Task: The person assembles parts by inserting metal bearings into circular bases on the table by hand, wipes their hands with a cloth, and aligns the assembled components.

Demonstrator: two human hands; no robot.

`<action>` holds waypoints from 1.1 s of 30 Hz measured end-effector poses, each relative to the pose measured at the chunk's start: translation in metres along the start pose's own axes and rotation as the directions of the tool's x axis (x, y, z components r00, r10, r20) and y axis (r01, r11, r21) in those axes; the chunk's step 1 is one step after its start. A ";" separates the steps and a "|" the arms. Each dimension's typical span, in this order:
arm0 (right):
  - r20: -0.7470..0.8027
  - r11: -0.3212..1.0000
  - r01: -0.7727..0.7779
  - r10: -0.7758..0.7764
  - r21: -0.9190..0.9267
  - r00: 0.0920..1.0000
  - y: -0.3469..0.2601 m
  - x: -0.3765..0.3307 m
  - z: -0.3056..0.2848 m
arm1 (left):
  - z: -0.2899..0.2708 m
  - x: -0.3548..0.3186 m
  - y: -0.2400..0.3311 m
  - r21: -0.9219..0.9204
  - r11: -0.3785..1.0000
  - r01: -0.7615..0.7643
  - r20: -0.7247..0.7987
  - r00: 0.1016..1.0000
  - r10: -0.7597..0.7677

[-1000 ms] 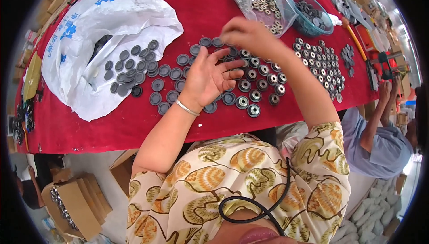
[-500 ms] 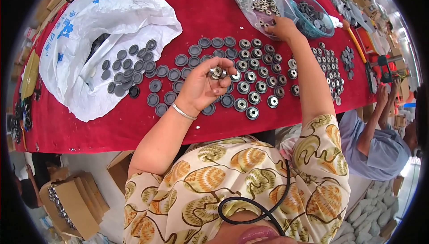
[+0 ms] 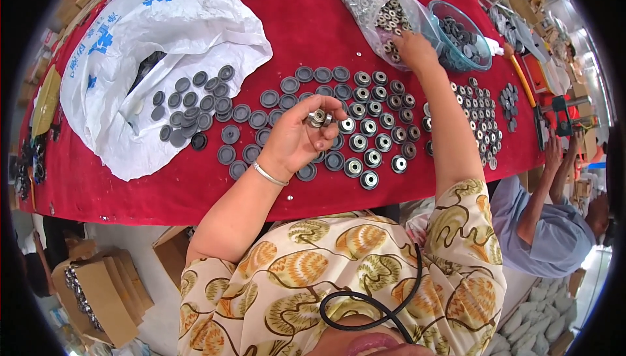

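Note:
My left hand (image 3: 295, 139) is held above the middle of the table, its fingers curled around a few small metal bearings (image 3: 317, 118). My right hand (image 3: 416, 53) reaches to the mouth of a clear plastic bag (image 3: 360, 5) of loose bearings (image 3: 391, 15); its fingertips are hard to make out there. Below my left hand lie rows of round grey caps (image 3: 268, 99), bare on the left. To the right, similar caps carry shiny bearings (image 3: 373, 157) in their centres.
A white sack (image 3: 228, 20) with more grey caps spilling out lies at left. A blue-green basket (image 3: 479, 62) of grey parts stands beside the clear bag. Small assembled pieces (image 3: 479, 105) sit beyond my right forearm. Another person (image 3: 544, 219) works at far right.
My right hand has pushed a little further into the bag of bearings. My left hand keeps its bearings almost in place. The whole view has shifted slightly.

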State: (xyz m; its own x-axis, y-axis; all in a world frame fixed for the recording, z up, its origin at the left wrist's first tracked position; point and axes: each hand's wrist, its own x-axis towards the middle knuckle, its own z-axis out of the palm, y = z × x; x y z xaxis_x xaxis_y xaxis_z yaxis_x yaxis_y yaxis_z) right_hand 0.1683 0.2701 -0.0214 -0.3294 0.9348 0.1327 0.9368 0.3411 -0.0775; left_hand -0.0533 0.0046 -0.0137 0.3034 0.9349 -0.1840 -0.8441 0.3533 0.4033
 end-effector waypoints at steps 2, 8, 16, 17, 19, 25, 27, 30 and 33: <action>0.006 0.991 0.013 -0.012 -0.132 1.000 -0.020 -0.004 0.016 | -0.003 0.000 0.001 -0.001 1.000 0.001 -0.016 1.000 -0.001; -0.196 0.984 0.174 -0.177 -0.035 0.965 -0.035 -0.016 0.022 | -0.001 0.001 0.000 -0.008 1.000 0.000 0.032 0.999 0.001; -0.163 0.996 0.069 -0.060 0.052 0.985 -0.041 0.011 0.018 | -0.004 -0.002 0.005 -0.028 0.999 -0.032 0.048 0.998 0.033; -0.172 0.998 0.016 -0.005 0.064 0.985 -0.041 0.010 0.017 | -0.005 -0.002 0.006 -0.025 0.999 -0.039 0.042 0.998 0.040; -0.182 0.998 0.013 -0.003 0.054 0.983 -0.037 0.013 0.021 | -0.004 -0.003 0.006 -0.025 0.999 -0.042 0.037 0.998 0.043; -0.162 0.984 -0.033 0.062 0.174 0.985 -0.032 0.015 0.019 | -0.011 -0.003 0.004 -0.025 0.999 -0.035 0.084 0.996 0.037; -0.190 0.959 -0.059 0.115 0.277 0.975 -0.010 0.021 0.006 | -0.007 0.001 0.005 -0.018 0.999 -0.032 0.068 0.997 0.033; 0.014 0.676 -0.151 0.205 0.722 0.979 -0.009 0.012 -0.021 | -0.015 0.002 0.003 -0.044 0.999 -0.032 0.056 0.998 0.035; 0.007 0.543 0.084 -0.163 0.836 0.987 -0.092 -0.068 -0.080 | 0.000 -0.001 0.006 -0.076 0.997 -0.026 0.011 1.000 0.027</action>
State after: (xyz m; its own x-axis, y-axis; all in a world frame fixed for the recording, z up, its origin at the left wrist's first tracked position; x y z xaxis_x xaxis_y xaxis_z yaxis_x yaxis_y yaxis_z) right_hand 0.1140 0.1675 0.0561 -0.4789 0.8671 0.1369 0.3821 0.3462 -0.8568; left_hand -0.0583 0.0054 -0.0108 0.2854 0.9443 -0.1636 -0.8829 0.3255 0.3384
